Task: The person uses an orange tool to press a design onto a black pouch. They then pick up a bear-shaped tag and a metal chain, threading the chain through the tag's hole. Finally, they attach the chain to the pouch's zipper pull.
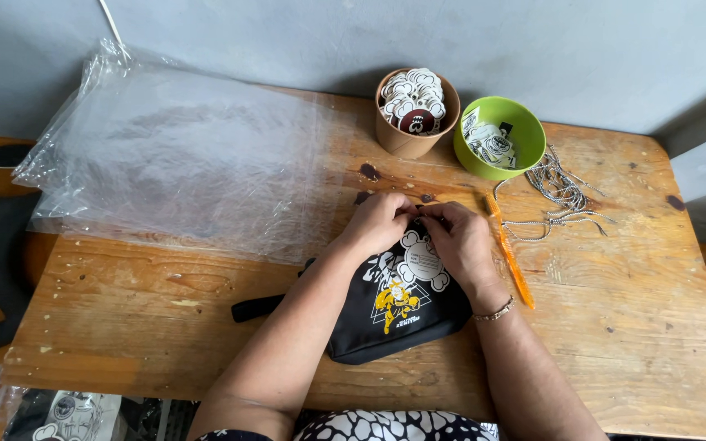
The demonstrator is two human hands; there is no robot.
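While both hands meet at the far edge of the pouch, I read the scene from that pinch outward. My left hand [379, 220] and right hand [461, 237] come together fingertip to fingertip at the top of the black pouch [394, 314], curled in and pinching something small there; I cannot tell exactly what, since the fingers hide it. A white flower-shaped tag [422, 263] lies on the pouch just under the right hand, touching its palm side.

The pouch lies flat on the bench [631, 327], directly below the hands and toward my body, its long axis running slightly aslant from lower left to upper right. A black strap [256, 308] sticks out from its left end. Both hands sit equally close to the pinch point; the left forearm crosses over the pouch's left part.

Just right of the right hand, an orange tool [510, 257] lies along the bench, pointing away from me. Beyond it are loose metal chains [561, 192], a green bowl [525, 131] of tags and a brown cup [398, 139] of round tags. A clear plastic sheet [181, 155] covers the far left.
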